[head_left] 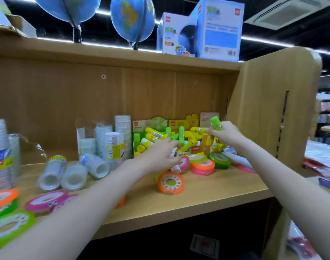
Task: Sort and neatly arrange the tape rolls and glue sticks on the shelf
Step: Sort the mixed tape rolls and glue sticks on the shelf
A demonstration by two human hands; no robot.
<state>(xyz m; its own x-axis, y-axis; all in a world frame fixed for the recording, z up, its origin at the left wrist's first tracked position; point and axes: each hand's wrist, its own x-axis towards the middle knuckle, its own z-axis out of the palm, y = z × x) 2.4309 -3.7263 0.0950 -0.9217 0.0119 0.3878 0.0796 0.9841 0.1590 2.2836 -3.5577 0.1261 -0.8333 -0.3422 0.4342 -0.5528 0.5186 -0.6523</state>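
The right hand (225, 135) grips a green-capped glue stick (215, 123) above the glue stick pile (179, 136) at the shelf's (207, 194) back right corner; the left hand (160, 156) clutches something white, unidentifiable, just before that pile; an orange tape roll (170, 182) lies beneath it.

- The right hand (225, 135) grips a green glue stick (215, 123) above the glue-stick pile (181, 137).
- The left hand (160, 156) holds something white at the pile's 7 o'clock.
- An orange tape roll (170, 182) leans on the shelf (207, 199), at 6 o'clock of the left hand.
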